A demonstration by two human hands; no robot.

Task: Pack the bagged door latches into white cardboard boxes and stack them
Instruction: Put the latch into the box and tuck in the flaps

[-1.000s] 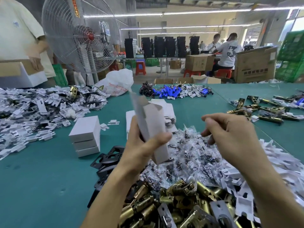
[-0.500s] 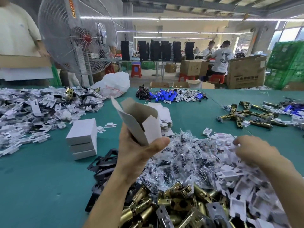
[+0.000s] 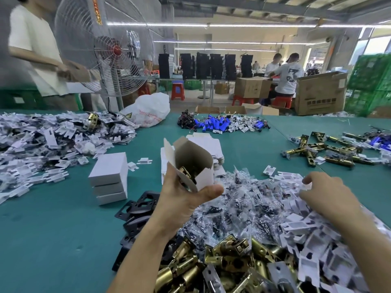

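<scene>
While the left hand [image 3: 182,199] grips an open white box [image 3: 203,176] from below, thumb across the front and fingers round the back, the box is held up over the tabletop [image 3: 53,240], mouth tilted toward the camera, flaps up. Brass latch [image 3: 183,171] sits inside, partly visible at the lower edge of the opening.

Right hand [image 3: 323,195]: palm down on the pile of white card inserts [image 3: 306,240] at right, fingers curled into it. Can't tell if it has hold of anything.

Between the hands: heap of small clear bags [image 3: 243,208] with dark parts in them. Nearest the camera: pile of loose brass latches [image 3: 228,256]. Black plates [image 3: 137,210] lie left of that, partly under the left forearm.

Stack of three closed white boxes [image 3: 110,178] stands left of the held box, apart from it. Flat unfolded boxes [image 3: 208,142] are stacked just behind the held one.

Far left: wide spread of white inserts [image 3: 42,144]. Far side: blue parts [image 3: 213,124], white plastic bag [image 3: 148,111]. More brass latches [image 3: 317,151] scattered at right. Fan [image 3: 105,56] and a standing person [image 3: 31,49] beyond the tabletop's far edge.
</scene>
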